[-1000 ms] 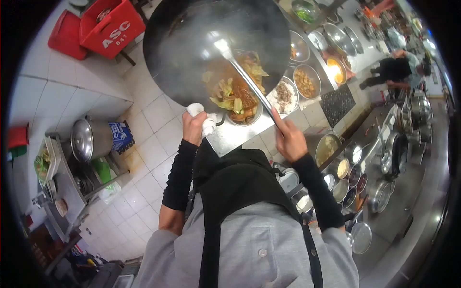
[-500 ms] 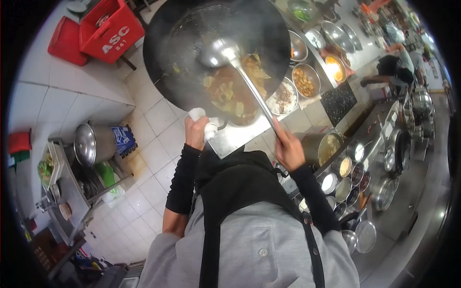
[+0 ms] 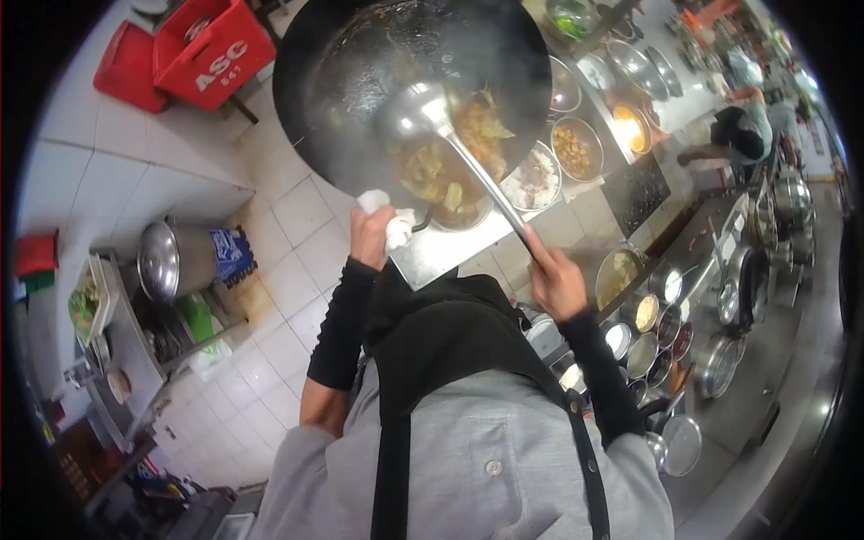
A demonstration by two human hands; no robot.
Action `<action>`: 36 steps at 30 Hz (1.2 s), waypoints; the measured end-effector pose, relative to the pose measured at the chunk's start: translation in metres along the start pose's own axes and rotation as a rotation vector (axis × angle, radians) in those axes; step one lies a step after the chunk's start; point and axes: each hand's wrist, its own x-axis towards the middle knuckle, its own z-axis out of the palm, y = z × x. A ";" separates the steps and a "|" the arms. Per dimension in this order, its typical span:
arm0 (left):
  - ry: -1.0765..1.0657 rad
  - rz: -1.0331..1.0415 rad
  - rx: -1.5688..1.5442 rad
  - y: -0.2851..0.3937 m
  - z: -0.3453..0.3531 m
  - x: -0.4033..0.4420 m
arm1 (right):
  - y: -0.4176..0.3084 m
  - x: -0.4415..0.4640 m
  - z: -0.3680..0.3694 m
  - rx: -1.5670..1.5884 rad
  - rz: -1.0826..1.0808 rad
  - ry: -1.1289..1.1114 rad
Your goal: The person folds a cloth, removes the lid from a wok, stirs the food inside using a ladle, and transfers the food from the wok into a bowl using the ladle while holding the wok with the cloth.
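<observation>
My left hand is closed around a folded white cloth at the near-side handle of a large black wok. The wok is tilted towards me, and steam blurs part of it. My right hand grips the long handle of a metal ladle, its bowl inside the wok. Cooked food with leafy pieces and brown sauce lies at the near side. Below the wok's near edge, the rim of a dish shows on a metal surface; steam and food hide the rest.
Right of the wok stand a bowl of rice and a bowl of browned cubes. Several seasoning containers line the right counter. A red crate is at upper left, a lidded pot at left. Another person bends at far right.
The ladle has shifted slightly down and right, and my right hand has moved a little right and towards me. Steam has thinned, showing more of the wok's inside. My left hand keeps its hold.
</observation>
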 end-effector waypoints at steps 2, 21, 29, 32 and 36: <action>0.074 -0.127 -0.191 0.009 0.005 0.002 | -0.011 -0.025 -0.031 -0.003 0.035 -0.009; 0.124 -0.199 -0.326 -0.036 -0.010 -0.004 | 0.031 -0.057 -0.099 -0.240 -0.076 -0.207; 0.187 -0.409 -0.626 -0.030 -0.012 0.003 | 0.033 -0.072 -0.121 -0.211 -0.089 -0.205; 0.194 -0.235 -0.338 -0.044 -0.010 -0.005 | 0.029 -0.073 -0.123 -0.112 -0.009 -0.190; 0.195 -0.231 -0.364 -0.038 -0.005 -0.009 | 0.006 -0.046 -0.095 0.149 0.182 -0.054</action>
